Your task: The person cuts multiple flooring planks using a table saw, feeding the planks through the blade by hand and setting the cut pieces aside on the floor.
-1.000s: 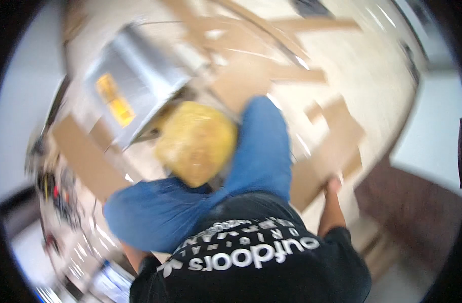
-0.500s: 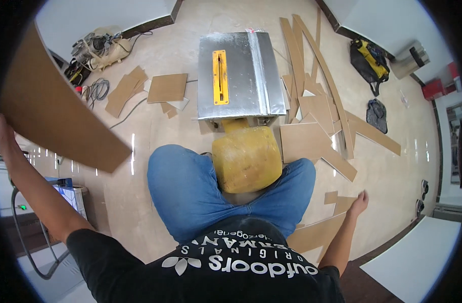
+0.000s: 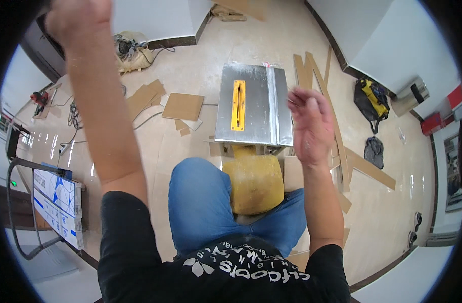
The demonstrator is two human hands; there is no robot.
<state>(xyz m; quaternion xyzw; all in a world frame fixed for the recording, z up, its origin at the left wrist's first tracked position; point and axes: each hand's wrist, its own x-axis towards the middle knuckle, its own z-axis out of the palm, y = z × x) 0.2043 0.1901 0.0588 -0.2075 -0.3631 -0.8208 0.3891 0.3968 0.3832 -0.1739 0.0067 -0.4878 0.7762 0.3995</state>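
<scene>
My left hand is raised at the far upper left, arm outstretched. Motion smears it and its fingers cannot be made out; no board shows beside it. My right hand hovers near the right edge of the table saw, palm showing, fingers apart and loosely bent, with nothing in it. The saw has a dusty metal top, a yellow slotted insert and a metal rail along its right side. A blurred brown board shows at the top edge, clear of both hands.
A dusty yellow block-shaped piece sits between my knees, against the saw. Brown board offcuts lie left of the saw; long strips lie right. Cables, a power tool, a black-yellow bag and a blue-white carton stand around.
The large board has left my left hand; a blurred board shows at the far top. My left arm has swung up and forward. My right hand has risen from the lower right toward the saw.
</scene>
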